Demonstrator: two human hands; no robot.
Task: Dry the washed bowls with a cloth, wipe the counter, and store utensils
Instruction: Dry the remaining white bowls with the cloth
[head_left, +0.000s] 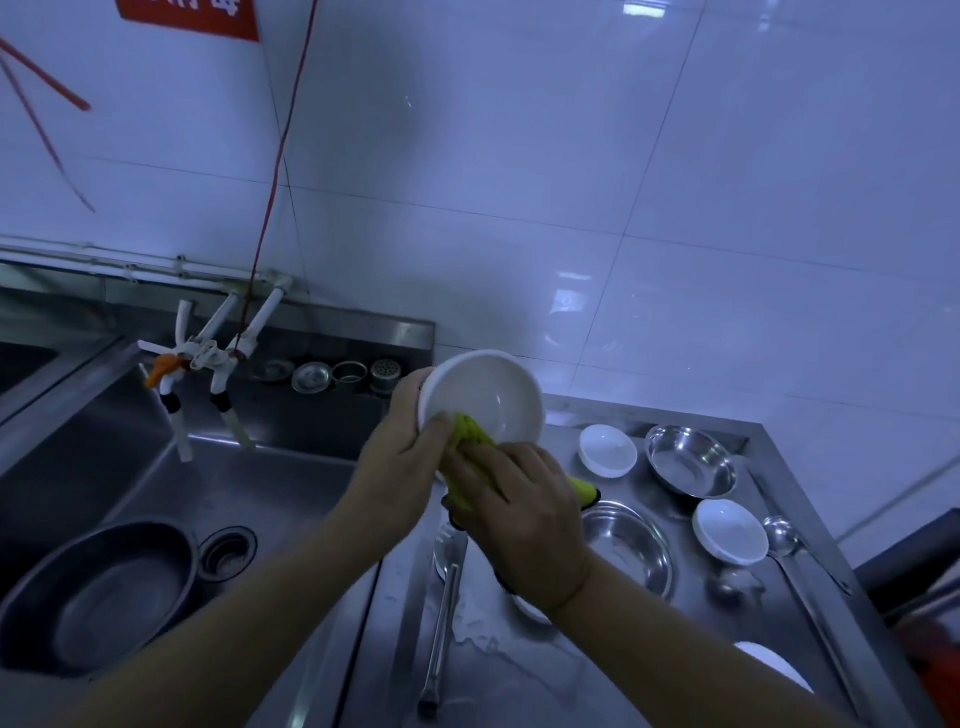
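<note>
White bowl (485, 397) in left hand (402, 462)

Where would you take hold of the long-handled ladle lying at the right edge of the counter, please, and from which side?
Probably the handle's middle, reached from above. The ladle lies flat on the steel counter, its bowl beside a small white bowl and its handle running toward the near right edge. The mid-handle has bare counter on its left, so fingers could close across it without knocking the bowls.

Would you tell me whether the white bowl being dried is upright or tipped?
Tipped: the white bowl is held so its opening faces the camera.
</note>
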